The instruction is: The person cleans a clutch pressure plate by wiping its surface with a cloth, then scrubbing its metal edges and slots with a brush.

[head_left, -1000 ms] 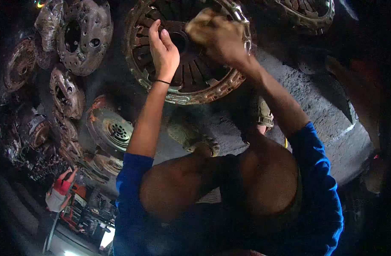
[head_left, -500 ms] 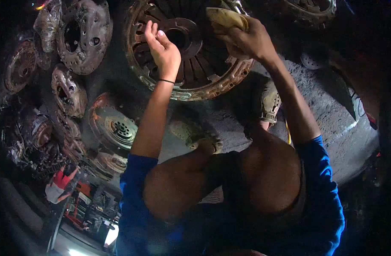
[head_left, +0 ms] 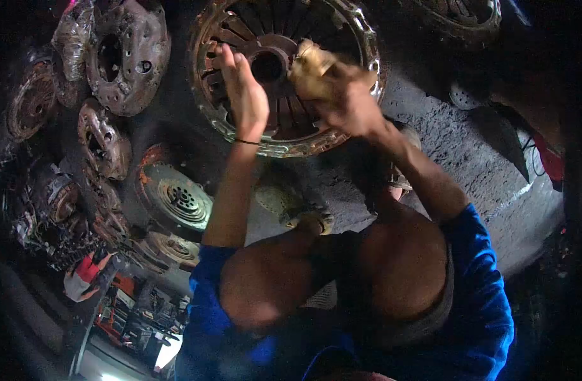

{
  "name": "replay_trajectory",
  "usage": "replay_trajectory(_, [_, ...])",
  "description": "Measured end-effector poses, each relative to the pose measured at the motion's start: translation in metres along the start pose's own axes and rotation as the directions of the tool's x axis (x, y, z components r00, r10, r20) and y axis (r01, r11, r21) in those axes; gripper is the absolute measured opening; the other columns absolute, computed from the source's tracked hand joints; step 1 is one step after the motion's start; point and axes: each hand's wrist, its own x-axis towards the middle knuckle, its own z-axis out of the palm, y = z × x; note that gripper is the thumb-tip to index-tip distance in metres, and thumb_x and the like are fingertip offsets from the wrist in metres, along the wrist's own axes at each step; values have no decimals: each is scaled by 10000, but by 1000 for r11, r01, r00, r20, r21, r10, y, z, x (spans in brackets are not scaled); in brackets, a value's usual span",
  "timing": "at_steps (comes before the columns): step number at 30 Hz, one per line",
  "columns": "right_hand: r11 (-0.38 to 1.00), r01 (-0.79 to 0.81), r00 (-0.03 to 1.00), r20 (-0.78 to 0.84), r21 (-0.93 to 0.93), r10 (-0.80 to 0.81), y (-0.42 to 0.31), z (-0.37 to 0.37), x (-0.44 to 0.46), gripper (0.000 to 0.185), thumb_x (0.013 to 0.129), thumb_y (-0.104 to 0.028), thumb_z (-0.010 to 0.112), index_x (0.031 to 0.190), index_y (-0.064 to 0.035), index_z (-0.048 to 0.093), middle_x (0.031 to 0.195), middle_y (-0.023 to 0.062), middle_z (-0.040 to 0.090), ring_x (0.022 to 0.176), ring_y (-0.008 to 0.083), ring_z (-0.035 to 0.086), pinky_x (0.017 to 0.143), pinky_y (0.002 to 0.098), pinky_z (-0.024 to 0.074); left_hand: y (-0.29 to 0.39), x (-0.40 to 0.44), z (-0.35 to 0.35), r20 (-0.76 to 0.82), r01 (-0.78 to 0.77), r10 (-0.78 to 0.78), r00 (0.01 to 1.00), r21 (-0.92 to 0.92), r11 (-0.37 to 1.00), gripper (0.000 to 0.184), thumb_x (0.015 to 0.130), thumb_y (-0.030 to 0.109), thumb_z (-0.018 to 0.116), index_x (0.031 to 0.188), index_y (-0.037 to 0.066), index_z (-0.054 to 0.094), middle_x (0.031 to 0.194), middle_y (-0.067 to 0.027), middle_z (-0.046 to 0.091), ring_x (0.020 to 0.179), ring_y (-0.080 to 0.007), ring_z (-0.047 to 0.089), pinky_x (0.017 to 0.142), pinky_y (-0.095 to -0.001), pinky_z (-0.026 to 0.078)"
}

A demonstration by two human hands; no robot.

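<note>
A large round clutch pressure plate, its rim worn and rusty, lies below both my hands. My right hand, blurred by motion, is closed on a folded yellowish-tan piece, either cloth or sandpaper; I cannot tell which. This piece is over the right part of the plate, beside its centre hole. My left hand is over the plate's left side with fingers stretched out and nothing held. Whether it touches the metal is unclear.
More clutch covers and discs lie along the left. Another pressure plate is at upper right. My sandalled feet rest on the rough floor. A person in a red top is at lower left.
My right hand has moved down and left with the tan piece, from the plate's upper right towards its centre. My left hand is slightly lower, its fingers straighter.
</note>
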Motion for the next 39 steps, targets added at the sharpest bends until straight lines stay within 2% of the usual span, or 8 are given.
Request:
replay_trajectory(4, [991,-130,984,-119,31,133,11,-22,11,434,797,-137,762,1171,63,670,1071,208,686,869,307,732,738,388,613,-17,48,-19,156,-563,554,818,16,827,515,1071,385,465,1444,37,534,1498,-177,505,1454,-335,406,1197,-446,325])
replay_trajectory(7, [986,10,987,-156,-165,-36,3,-4,18,472,790,-197,738,1249,-98,690,1086,229,644,974,384,680,827,490,567,-11,70,-21,474,-790,690,547,22,612,386,1037,252,520,1335,43,651,1314,-173,672,1353,-347,538,1158,-455,398])
replay_trajectory(8, [982,-167,985,-55,-89,163,-3,10,17,492,800,-216,736,1271,-84,677,1091,239,640,937,391,698,776,473,595,-6,69,-15,494,-808,714,495,-40,588,338,1018,211,515,1242,47,708,1197,-136,731,1261,-347,606,1136,-457,422])
replay_trajectory(14, [965,-69,995,-84,-254,49,-21,57,3,604,856,-225,679,1425,-71,543,1457,333,420,908,409,701,871,463,569,-31,59,-1,268,-787,750,605,61,614,355,1027,187,451,1180,46,739,1108,-74,762,1132,-299,655,1121,-482,422])
replay_trajectory(22, [973,131,882,470,-190,-27,-57,46,-14,479,905,-225,688,1360,-110,593,1396,217,560,1263,361,576,1052,467,506,-29,39,12,81,-629,626,776,190,754,451,1098,279,346,1187,46,721,1099,-94,754,1057,-306,686,1178,-517,364])
replay_trajectory(28, [937,-271,948,232,221,220,-44,-62,14,419,882,-154,699,1277,-33,635,1098,205,710,1072,321,692,981,445,531,-18,26,-11,164,-495,467,869,291,819,482,1091,323,355,1288,-3,650,1210,-199,701,1159,-387,648,1182,-511,364])
replay_trajectory(33, [986,-153,947,-296,-68,127,-1,-53,29,435,802,-63,634,1226,-126,711,1264,269,626,966,418,704,850,460,593,-2,10,-22,192,-327,270,943,405,854,531,1092,363,339,1390,-8,573,1338,-253,624,1241,-427,594,1145,-491,408])
replay_trajectory(39, [958,-10,996,-89,-288,-16,0,48,1,727,864,-113,636,1551,-177,406,1449,290,394,807,286,713,734,397,617,7,-5,-27,184,-182,112,976,420,889,613,1099,414,291,1467,-40,476,1427,-275,552,1273,-455,564,1067,-499,466])
